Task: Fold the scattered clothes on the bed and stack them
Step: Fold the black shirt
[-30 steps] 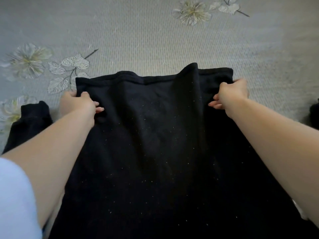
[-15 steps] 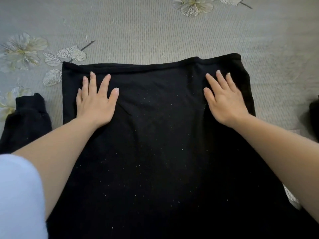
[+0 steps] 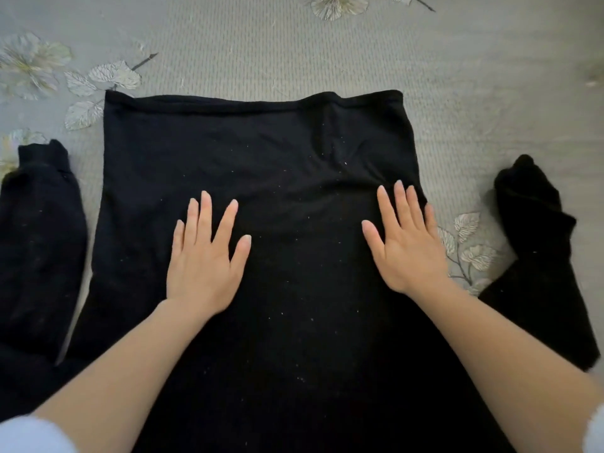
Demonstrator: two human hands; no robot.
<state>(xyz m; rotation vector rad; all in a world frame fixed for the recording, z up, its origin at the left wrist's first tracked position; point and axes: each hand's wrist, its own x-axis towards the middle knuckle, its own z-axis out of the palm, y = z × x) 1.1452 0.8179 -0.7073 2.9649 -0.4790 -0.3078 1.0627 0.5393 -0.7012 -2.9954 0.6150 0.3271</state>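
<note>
A grey ribbed bedspread (image 3: 261,44) printed with pale flowers (image 3: 29,63) and veined leaves fills the view, and a black long-sleeved top (image 3: 261,152) lies spread flat on it, its body running from the near edge of the picture away from the person. The top's straight hem (image 3: 228,104) is its far edge. The left hand (image 3: 202,266) rests palm down on the body of the top, left of its middle, fingers straight and slightly fanned, gripping nothing. The right hand (image 3: 408,253) lies palm down near the top's right edge, fingers straight and close together, also holding nothing; its little finger sits just at that edge. A soft crease runs from the hem down toward the right fingertips. One sleeve (image 3: 36,223) of the top lies beside its left edge, cuff pointing away, with a strip of bedspread between. The other sleeve (image 3: 539,256) lies well apart from the right edge, bent and rumpled, with a leaf print (image 3: 467,243) showing in the gap. Pale lint specks dot the black cloth. A light shirt sleeve (image 3: 29,436) shows at the near left corner.
</note>
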